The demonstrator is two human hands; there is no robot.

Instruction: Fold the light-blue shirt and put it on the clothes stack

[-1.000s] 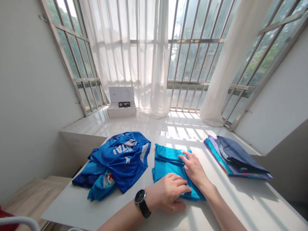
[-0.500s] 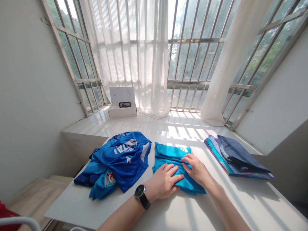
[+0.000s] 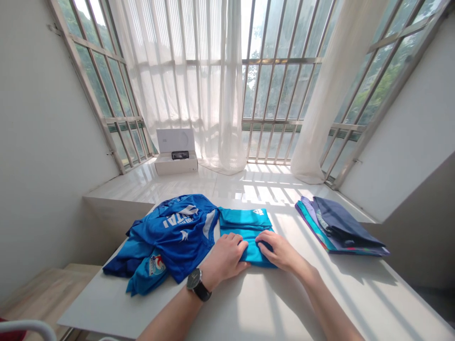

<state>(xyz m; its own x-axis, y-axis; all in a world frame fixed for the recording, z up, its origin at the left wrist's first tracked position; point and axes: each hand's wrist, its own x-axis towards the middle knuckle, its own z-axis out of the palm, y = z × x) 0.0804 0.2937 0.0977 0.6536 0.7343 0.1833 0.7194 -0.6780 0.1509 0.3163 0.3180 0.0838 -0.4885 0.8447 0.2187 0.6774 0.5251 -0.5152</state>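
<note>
A folded teal garment (image 3: pixel 245 223) lies in the middle of the white table (image 3: pixel 284 303). My left hand (image 3: pixel 223 258), with a black watch on its wrist, grips the garment's near edge on the left. My right hand (image 3: pixel 279 249) grips the same near edge on the right, fingers curled over the fold. A loose heap of blue jerseys (image 3: pixel 167 239) with white lettering lies just left of the teal garment.
A stack of folded clothes (image 3: pixel 339 227) with a dark blue piece on top sits at the table's right. Beyond the table, an open white box (image 3: pixel 177 154) stands on the glossy window ledge. White curtains hang before barred windows.
Both hands have slid toward each other onto the teal garment's near edge and folded it up; the garment now looks shorter. The view has shifted slightly.
</note>
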